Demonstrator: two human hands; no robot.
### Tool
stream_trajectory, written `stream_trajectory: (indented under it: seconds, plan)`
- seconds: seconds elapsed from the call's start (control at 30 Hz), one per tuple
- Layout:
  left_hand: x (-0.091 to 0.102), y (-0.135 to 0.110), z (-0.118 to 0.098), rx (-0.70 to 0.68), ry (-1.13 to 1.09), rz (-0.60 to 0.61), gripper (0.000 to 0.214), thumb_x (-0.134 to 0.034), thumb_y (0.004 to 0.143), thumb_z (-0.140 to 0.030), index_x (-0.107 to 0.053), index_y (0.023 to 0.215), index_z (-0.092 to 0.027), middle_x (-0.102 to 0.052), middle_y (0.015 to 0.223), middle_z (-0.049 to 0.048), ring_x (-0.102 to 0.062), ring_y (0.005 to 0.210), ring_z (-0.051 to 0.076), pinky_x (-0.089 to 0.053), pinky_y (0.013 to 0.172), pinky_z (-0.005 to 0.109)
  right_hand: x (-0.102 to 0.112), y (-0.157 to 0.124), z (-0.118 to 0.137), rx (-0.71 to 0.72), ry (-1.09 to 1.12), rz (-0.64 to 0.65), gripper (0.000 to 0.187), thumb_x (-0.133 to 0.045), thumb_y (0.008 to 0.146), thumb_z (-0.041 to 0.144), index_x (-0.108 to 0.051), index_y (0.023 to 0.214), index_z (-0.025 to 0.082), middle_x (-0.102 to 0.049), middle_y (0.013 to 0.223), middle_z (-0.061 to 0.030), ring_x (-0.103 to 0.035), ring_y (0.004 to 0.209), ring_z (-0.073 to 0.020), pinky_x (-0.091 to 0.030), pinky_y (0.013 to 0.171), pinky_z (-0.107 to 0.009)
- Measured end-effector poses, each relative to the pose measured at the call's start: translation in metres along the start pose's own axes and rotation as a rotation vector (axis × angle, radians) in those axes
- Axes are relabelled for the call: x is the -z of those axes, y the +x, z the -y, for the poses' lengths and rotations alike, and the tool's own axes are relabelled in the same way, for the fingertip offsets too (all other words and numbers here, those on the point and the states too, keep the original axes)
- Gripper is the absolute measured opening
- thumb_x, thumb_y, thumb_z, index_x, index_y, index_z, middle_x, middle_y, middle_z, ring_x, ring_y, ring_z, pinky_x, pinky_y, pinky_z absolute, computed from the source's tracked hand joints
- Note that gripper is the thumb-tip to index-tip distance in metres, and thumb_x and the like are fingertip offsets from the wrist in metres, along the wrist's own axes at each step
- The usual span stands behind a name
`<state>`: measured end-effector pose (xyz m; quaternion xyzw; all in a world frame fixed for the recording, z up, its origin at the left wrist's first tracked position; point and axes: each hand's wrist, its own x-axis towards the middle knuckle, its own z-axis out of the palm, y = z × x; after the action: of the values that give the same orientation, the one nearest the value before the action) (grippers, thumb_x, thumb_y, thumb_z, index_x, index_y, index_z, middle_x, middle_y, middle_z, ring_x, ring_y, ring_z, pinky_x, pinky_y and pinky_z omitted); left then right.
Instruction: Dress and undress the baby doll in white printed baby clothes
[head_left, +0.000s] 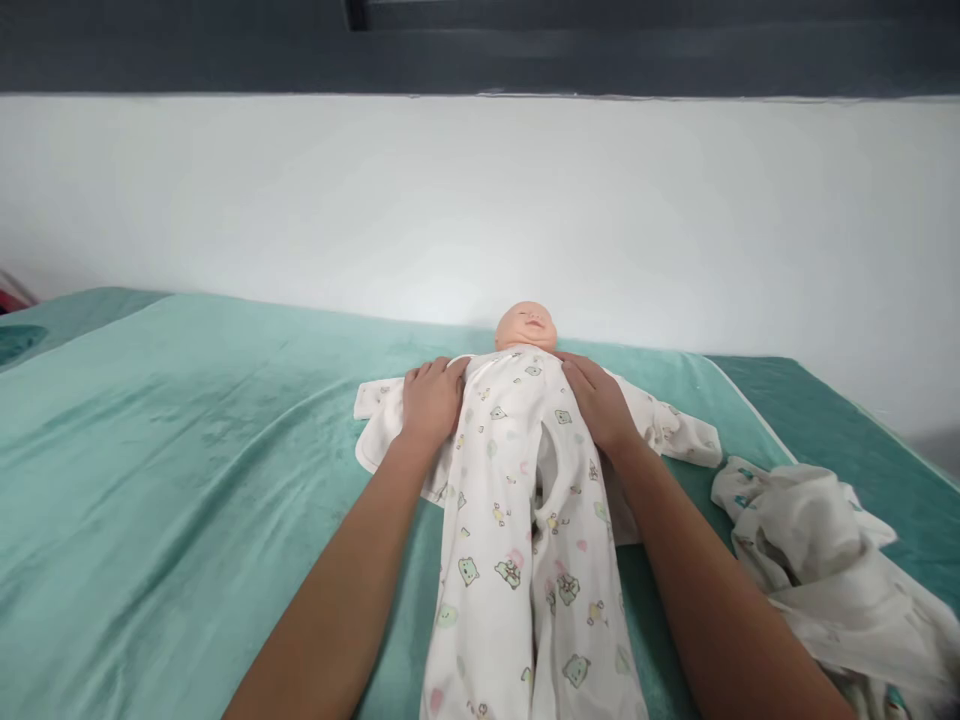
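A baby doll [526, 326] lies on its back, its head towards the wall. White baby pants [517, 470] with a small animal print and an open crotch cover its body from the neck down. Under them a white baby shirt [679, 435] is spread, with its sleeves out to both sides. My left hand [433, 402] is closed at the upper left edge of the pants, thumb towards the doll's neck. At the opposite upper edge my right hand [598, 402] also grips the pants, near the doll's shoulder. The doll's arms and legs are hidden.
A crumpled heap of white printed cloth [817, 560] lies at the right, beside my right forearm. Beneath everything is a wrinkled teal blanket [187, 480]. A white wall [300, 210] rises behind the doll, with a dark band above it.
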<state>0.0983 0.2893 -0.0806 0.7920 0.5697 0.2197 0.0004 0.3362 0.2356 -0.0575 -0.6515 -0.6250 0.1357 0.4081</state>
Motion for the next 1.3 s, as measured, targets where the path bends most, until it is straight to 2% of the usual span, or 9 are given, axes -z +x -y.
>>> stream_trajectory:
  seconds: [0.17,0.3,0.43,0.57,0.7,0.8,0.93,1.17,1.3]
  plan:
    - [0.008,0.006,0.016,0.181,0.003,0.094,0.05,-0.035,0.095,-0.015,-0.068,0.126,-0.036,-0.069,0.122,0.0044,-0.065,0.11,0.027,-0.046,0.091,0.041,0.01,0.014,-0.021,-0.144,-0.334,0.052,0.046,-0.031,0.098,0.044,-0.07,0.086,0.022,-0.075,0.097,-0.0116,-0.063,0.089,-0.026,-0.04,0.073,-0.034]
    - [0.009,0.005,0.024,0.224,-0.031,0.092,0.054,-0.035,0.092,-0.012,-0.067,0.129,-0.036,-0.067,0.13,0.0018,-0.066,0.112,0.027,-0.048,0.088,0.04,0.015,0.014,-0.033,-0.208,-0.462,0.034,0.049,-0.029,0.098,0.049,-0.068,0.083,0.023,-0.074,0.091,-0.0097,-0.059,0.081,-0.0238,-0.033,0.065,-0.031]
    - [0.007,0.005,0.023,0.247,-0.053,0.077,0.049,-0.034,0.097,-0.018,-0.066,0.129,-0.035,-0.068,0.129,0.0021,-0.066,0.112,0.027,-0.048,0.091,0.041,0.024,0.009,-0.025,-0.263,-0.362,-0.042,0.04,-0.038,0.096,0.045,-0.071,0.094,0.023,-0.075,0.101,-0.0086,-0.063,0.091,-0.0256,-0.039,0.073,-0.034]
    - [0.006,0.005,0.021,0.244,-0.04,0.073,0.046,-0.032,0.099,-0.02,-0.064,0.13,-0.033,-0.069,0.127,0.004,-0.066,0.111,0.028,-0.047,0.094,0.045,0.021,0.009,0.023,-0.057,-0.153,-0.128,0.037,-0.045,0.094,0.042,-0.069,0.114,0.022,-0.072,0.122,-0.0087,-0.063,0.111,-0.0266,-0.045,0.092,-0.038]
    - [0.006,0.005,0.02,0.223,-0.018,0.065,0.048,-0.03,0.099,-0.017,-0.061,0.131,-0.032,-0.069,0.126,0.0058,-0.065,0.113,0.029,-0.047,0.095,0.047,-0.02,0.027,0.093,0.225,-0.356,0.308,0.042,-0.05,0.095,0.038,-0.06,0.132,0.021,-0.063,0.138,-0.0098,-0.057,0.125,-0.0279,-0.045,0.099,-0.04]
    - [0.006,0.005,0.02,0.229,-0.021,0.076,0.044,-0.034,0.097,-0.018,-0.059,0.131,-0.03,-0.069,0.126,0.0071,-0.065,0.114,0.029,-0.046,0.095,0.046,-0.065,0.039,0.126,0.308,-0.75,0.631,0.032,-0.054,0.093,0.028,-0.064,0.12,0.017,-0.068,0.123,-0.0148,-0.063,0.11,-0.0299,-0.049,0.089,-0.041]
    - [0.007,0.004,0.02,0.256,-0.006,0.077,0.042,-0.038,0.096,-0.02,-0.056,0.134,-0.027,-0.071,0.123,0.0088,-0.063,0.119,0.03,-0.045,0.098,0.046,-0.094,0.043,0.132,0.367,-0.895,0.656,0.035,-0.053,0.091,0.017,-0.06,0.125,0.016,-0.062,0.126,-0.0163,-0.059,0.115,-0.0301,-0.046,0.093,-0.044]
    - [0.014,0.002,0.022,0.334,-0.05,0.067,0.043,-0.03,0.1,-0.023,-0.053,0.137,-0.025,-0.069,0.128,0.0108,-0.065,0.115,0.029,-0.048,0.092,0.043,-0.057,0.047,0.119,0.391,-0.96,0.665,0.033,-0.053,0.087,0.013,-0.06,0.119,0.016,-0.061,0.122,-0.0172,-0.059,0.108,-0.0296,-0.046,0.081,-0.038]
    - [0.014,0.002,0.022,0.346,-0.044,0.086,0.043,-0.031,0.099,-0.023,-0.054,0.135,-0.024,-0.071,0.125,0.0104,-0.065,0.114,0.028,-0.047,0.091,0.04,-0.064,0.046,0.119,0.424,-0.978,0.666,0.031,-0.056,0.088,0.018,-0.061,0.119,0.016,-0.063,0.122,-0.0164,-0.06,0.11,-0.0305,-0.045,0.08,-0.038]
